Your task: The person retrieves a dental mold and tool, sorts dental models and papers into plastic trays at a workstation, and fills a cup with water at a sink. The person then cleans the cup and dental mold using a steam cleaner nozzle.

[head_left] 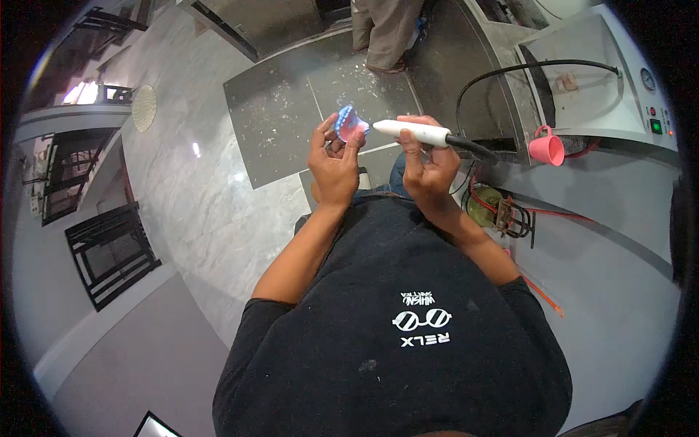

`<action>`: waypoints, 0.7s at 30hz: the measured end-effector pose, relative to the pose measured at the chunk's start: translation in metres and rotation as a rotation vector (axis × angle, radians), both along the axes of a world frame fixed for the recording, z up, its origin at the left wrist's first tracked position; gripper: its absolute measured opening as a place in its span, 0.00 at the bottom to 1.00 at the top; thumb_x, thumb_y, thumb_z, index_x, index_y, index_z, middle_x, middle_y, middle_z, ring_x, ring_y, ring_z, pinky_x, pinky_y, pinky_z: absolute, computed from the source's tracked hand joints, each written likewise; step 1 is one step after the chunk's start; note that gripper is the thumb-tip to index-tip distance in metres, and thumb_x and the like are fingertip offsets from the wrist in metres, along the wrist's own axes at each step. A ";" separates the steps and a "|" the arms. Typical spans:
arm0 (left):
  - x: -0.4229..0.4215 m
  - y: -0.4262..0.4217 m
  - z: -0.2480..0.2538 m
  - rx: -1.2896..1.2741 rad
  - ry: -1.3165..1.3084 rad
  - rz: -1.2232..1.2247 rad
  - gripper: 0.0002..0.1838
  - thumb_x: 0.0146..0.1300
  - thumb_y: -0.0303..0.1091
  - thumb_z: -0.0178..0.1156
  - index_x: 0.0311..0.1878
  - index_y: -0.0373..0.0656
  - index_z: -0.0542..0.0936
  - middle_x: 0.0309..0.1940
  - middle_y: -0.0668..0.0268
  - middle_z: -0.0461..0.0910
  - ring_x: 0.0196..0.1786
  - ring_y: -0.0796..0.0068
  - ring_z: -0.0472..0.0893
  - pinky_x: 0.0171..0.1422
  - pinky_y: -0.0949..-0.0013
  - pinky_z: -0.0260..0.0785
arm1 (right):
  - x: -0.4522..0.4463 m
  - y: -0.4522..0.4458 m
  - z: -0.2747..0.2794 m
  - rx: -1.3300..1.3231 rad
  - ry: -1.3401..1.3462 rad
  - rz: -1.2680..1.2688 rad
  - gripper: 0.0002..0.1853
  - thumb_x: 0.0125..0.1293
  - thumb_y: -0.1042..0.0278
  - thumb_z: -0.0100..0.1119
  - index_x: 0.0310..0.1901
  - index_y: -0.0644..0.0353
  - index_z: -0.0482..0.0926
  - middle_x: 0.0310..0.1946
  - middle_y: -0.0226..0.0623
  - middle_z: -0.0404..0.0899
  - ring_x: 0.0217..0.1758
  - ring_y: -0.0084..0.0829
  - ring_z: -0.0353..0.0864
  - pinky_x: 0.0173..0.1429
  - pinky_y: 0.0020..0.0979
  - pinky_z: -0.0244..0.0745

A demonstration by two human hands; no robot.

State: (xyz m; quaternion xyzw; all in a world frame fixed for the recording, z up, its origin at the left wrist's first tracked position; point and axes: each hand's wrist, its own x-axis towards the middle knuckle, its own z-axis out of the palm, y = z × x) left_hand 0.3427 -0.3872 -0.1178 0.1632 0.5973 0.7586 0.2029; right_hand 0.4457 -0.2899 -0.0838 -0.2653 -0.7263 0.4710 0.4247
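My left hand (335,164) is closed around the edge of a pink denture (350,130), with blue along its row of teeth. In my right hand (431,164) is a white handpiece (419,133), gripped by its body with the thumb on the near side. Its tapered tip points left at the denture, a small gap apart. A black hose (472,148) runs out of the handpiece's rear end. Both hands are up in front of my waist, over the floor. My left fingers hide part of the denture.
At the right stands a white machine (633,87) with a gauge and lit switches; a black hose arches from it. A pink mug (547,148) hangs at its front edge. Below are a round greenish object (484,207) and red tubing. Another person's trousers (386,33) show at the top.
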 end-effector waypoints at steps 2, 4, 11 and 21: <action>-0.001 0.000 -0.001 -0.013 0.007 -0.010 0.23 0.62 0.23 0.64 0.59 0.33 0.69 0.47 0.56 0.76 0.48 0.66 0.83 0.51 0.68 0.82 | -0.002 0.000 0.000 0.006 -0.008 0.007 0.08 0.68 0.68 0.59 0.42 0.65 0.80 0.38 0.40 0.84 0.33 0.28 0.83 0.40 0.27 0.77; -0.002 -0.001 -0.001 -0.023 -0.010 -0.014 0.24 0.62 0.23 0.64 0.59 0.32 0.69 0.46 0.56 0.76 0.48 0.66 0.83 0.51 0.68 0.82 | -0.004 0.002 -0.005 -0.047 0.041 -0.039 0.07 0.67 0.69 0.60 0.41 0.64 0.80 0.38 0.38 0.84 0.34 0.25 0.83 0.40 0.26 0.76; -0.004 -0.002 -0.009 -0.016 -0.005 0.003 0.24 0.61 0.24 0.66 0.59 0.30 0.69 0.46 0.56 0.76 0.48 0.65 0.83 0.51 0.69 0.82 | -0.006 0.002 -0.008 -0.031 0.047 0.014 0.08 0.68 0.70 0.60 0.43 0.65 0.79 0.40 0.38 0.84 0.37 0.23 0.82 0.40 0.24 0.76; -0.015 -0.007 -0.020 -0.122 -0.115 0.028 0.19 0.63 0.23 0.62 0.57 0.33 0.73 0.44 0.59 0.80 0.42 0.74 0.82 0.47 0.72 0.78 | -0.012 0.001 0.005 -0.039 0.096 0.041 0.09 0.71 0.74 0.54 0.47 0.72 0.75 0.44 0.42 0.79 0.46 0.27 0.80 0.50 0.25 0.77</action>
